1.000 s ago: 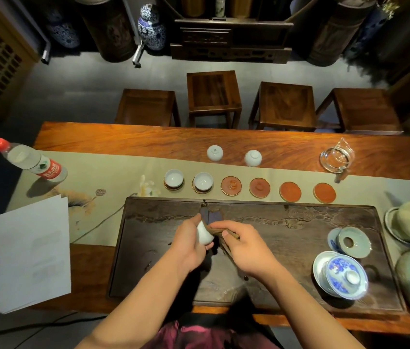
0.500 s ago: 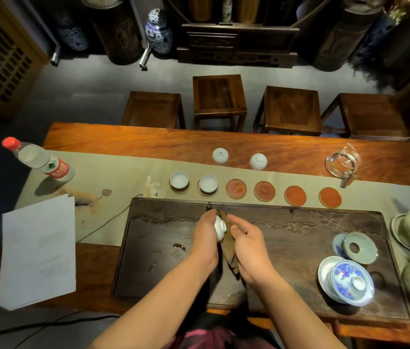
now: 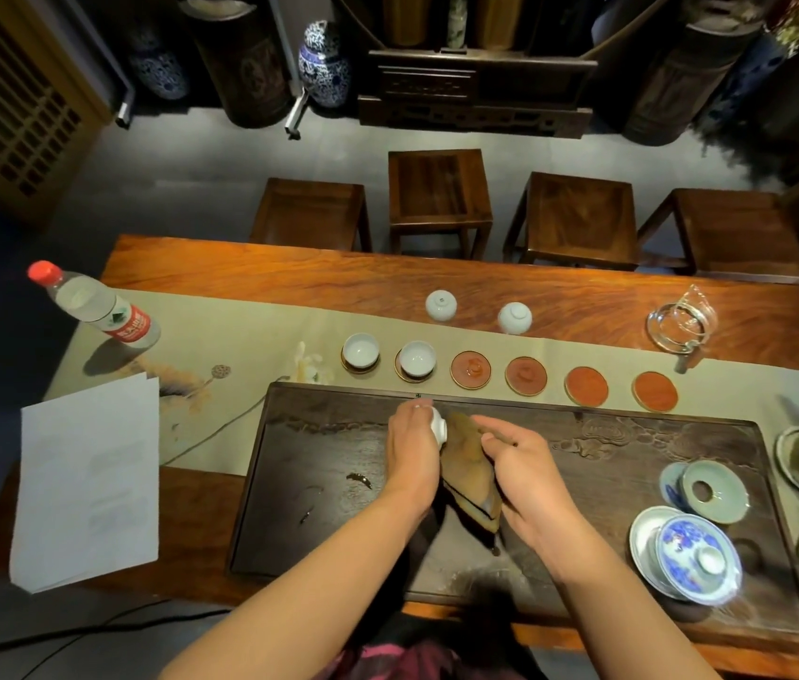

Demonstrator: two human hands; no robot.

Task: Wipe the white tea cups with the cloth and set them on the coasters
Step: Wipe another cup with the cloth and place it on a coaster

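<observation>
White tea cup (image 3: 438, 427) is gripped in the left hand's (image 3: 409, 451) fingers while the right hand (image 3: 525, 463) pinches the cloth (image 3: 468, 463) against it, wiping; next likely needs setting it on a free coaster (image 3: 471, 369) beyond both hands.

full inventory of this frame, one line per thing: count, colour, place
tea cups on coasters: 2, white, left end of coaster row
upturned cups: 2, white, behind the row
held cup: 1, white, in left hand
empty coasters: 4, reddish, right part of row
cloth: 1, brown, over tea tray
tea tray: 1, dark wood, centre
lidded cup: 1, blue-white, tray right
water bottle: 1, clear, red cap, far left
paper: 1, white, left
glass pitcher: 1, clear, right
stools: 4, dark wood, beyond table
left hand: grips held cup
right hand: holds cloth
</observation>
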